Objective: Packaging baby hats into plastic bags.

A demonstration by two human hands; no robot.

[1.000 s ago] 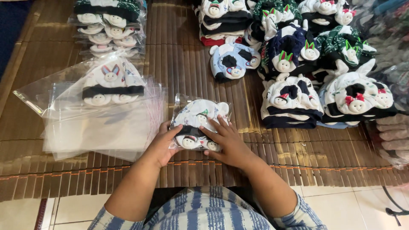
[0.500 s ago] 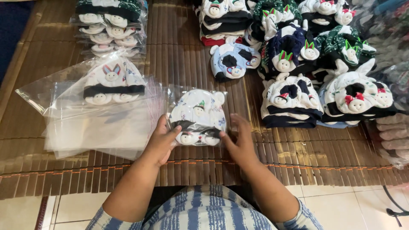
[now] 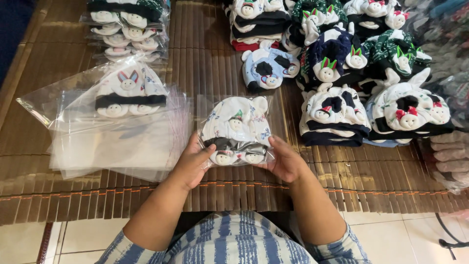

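- Far left, top: one stack of bagged hats [image 3: 128,27], white with dark bands; I count about five layers, exact number unclear.
- Below it: one bagged bunny hat [image 3: 128,90] lying on a pile of empty clear bags [image 3: 117,144]; I can't count the sheets.
- All of this sits on a brown slat mat [image 3: 215,63], with pale floor tiles at the bottom edge.
- My left hand [image 3: 193,164]: fingers curled, thumb on top, pinching the left lower edge of the packet.
- Centre: one packet [image 3: 237,129], a clear bag with a white printed hat inside, dark band, three small doll faces visible. It's held just above the mat between both hands, right of the empty bags, not touching them.
- My right hand [image 3: 286,161]: fingers curled under, thumb pressing the packet's right lower edge, so both hands are clamped on it.
- Above the packet: one loose light-blue hat [image 3: 268,68], unbagged.
- Top centre: one stack of white and dark hats [image 3: 256,22].
- Right: several stacks of unbagged hats, navy [image 3: 334,56], green [image 3: 393,51], white-and-black [image 3: 334,117], white patterned [image 3: 408,112]; roughly six piles, edges overlap.
- Far right: blurred bagged goods [image 3: 452,154], can't tell what they are.
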